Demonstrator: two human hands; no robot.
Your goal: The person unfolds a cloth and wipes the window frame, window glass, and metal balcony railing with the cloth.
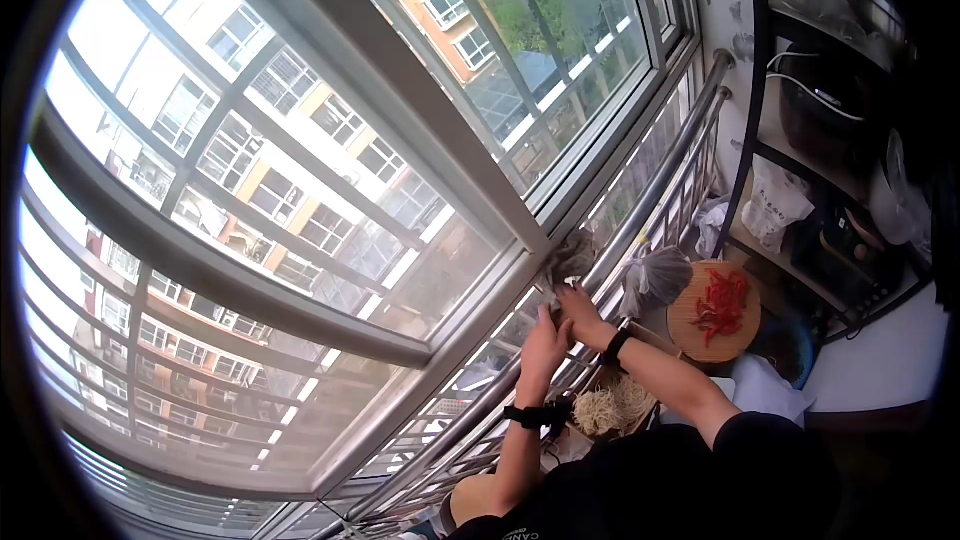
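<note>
My left hand (545,345), with a black watch on its wrist, and my right hand (583,317), with a black band, meet close together at the window-side railing. Both look closed, fingers bent around something small that they largely hide. A crumpled grey-brown bundle (572,255), like cloth or a thin bag, sits just beyond the fingertips against the window frame. I cannot tell whether the fingers grip its lower end. Right of my right hand, a knotted grey plastic bag (657,278) hangs by the metal railing (655,185).
Red peppers (722,305) lie on a round wooden board (688,325). A box of pale noodle-like strands (612,405) is below my hands. A blue basin (800,345) stands beside the board. Dark shelving (748,175) holds a black pot (815,110) and bags. Sliding window frames (480,190) rise at left.
</note>
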